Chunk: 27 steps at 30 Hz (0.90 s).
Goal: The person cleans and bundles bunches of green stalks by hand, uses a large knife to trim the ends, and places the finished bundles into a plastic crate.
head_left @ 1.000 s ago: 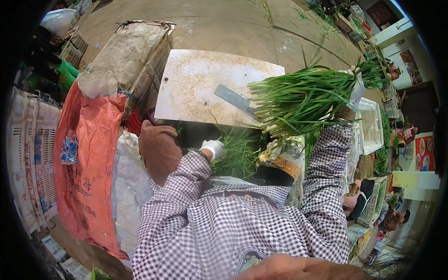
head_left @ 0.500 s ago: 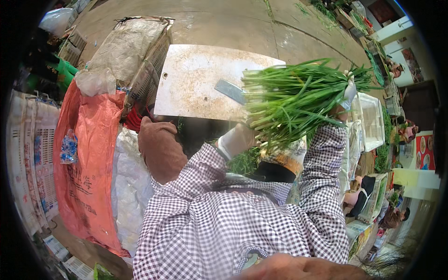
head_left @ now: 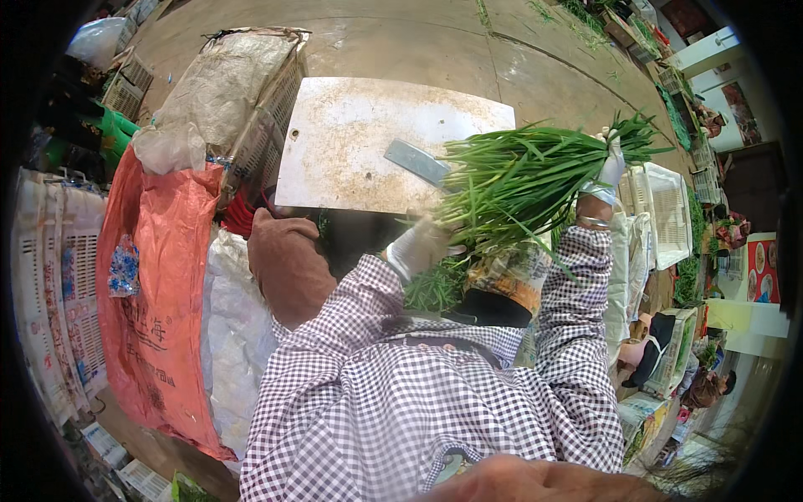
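My right hand (head_left: pixel 611 161), in a pale glove, is closed round a bunch of long green leafy stalks (head_left: pixel 531 180) near their leaf tips. The pale stem ends spread left over the right edge of a stained white board (head_left: pixel 360 142). A flat rectangular metal blade (head_left: pixel 416 162) lies on that board, its right end by the stems. Near the lower stem ends is my left hand (head_left: pixel 418 248) in a white glove. Motion smears its fingers, so their grip cannot be made out. Loose greens (head_left: pixel 437 284) lie just below it.
A brown cloth-covered shape (head_left: pixel 291 272) stands left of my left forearm. Farther left are an orange-red sack (head_left: pixel 171 301) and a covered crate (head_left: pixel 234 84). A white plastic crate (head_left: pixel 667 216) stands to the right, with people and produce beyond.
My right hand has shifted slightly left, and a bracelet now shows at its wrist. The bunch's lower stems have swung up and thinned out near my left hand, which has blurred.
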Each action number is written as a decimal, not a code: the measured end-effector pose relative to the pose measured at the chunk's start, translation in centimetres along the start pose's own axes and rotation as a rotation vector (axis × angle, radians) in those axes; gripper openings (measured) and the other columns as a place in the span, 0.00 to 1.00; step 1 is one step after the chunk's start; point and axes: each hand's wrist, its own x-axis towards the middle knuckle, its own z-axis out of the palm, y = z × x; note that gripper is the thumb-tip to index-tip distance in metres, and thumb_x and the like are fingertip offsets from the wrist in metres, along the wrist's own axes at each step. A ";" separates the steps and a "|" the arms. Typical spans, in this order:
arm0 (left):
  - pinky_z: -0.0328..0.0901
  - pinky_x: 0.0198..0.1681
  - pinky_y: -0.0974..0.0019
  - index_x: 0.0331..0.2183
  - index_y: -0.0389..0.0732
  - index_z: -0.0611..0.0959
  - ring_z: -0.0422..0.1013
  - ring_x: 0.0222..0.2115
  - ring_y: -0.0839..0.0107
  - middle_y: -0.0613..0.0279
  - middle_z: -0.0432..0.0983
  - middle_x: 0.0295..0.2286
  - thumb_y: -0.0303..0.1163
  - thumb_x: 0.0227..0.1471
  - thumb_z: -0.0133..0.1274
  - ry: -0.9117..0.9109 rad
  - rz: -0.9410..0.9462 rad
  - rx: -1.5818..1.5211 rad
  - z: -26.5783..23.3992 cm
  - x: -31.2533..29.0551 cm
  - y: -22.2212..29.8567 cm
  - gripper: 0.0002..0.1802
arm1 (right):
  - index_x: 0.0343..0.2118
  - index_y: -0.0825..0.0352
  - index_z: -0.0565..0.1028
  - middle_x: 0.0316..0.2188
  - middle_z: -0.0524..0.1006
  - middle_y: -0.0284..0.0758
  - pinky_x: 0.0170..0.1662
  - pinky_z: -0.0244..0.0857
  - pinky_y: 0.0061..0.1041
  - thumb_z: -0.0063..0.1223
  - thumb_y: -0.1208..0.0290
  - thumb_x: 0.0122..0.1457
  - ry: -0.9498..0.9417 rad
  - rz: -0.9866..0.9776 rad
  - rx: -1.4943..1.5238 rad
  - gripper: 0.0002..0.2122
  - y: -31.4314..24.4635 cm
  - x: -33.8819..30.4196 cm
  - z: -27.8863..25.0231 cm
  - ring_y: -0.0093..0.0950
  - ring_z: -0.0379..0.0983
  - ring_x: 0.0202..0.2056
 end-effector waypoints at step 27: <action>0.69 0.36 0.63 0.43 0.36 0.78 0.74 0.36 0.58 0.53 0.77 0.35 0.24 0.54 0.48 0.198 0.545 1.018 -6.9 2.8 -5.0 0.13 | 0.37 0.70 0.76 0.23 0.72 0.28 0.33 0.69 0.24 0.50 0.62 0.64 -0.006 -0.016 -0.140 0.13 -0.4 -3.8 6.9 0.21 0.69 0.25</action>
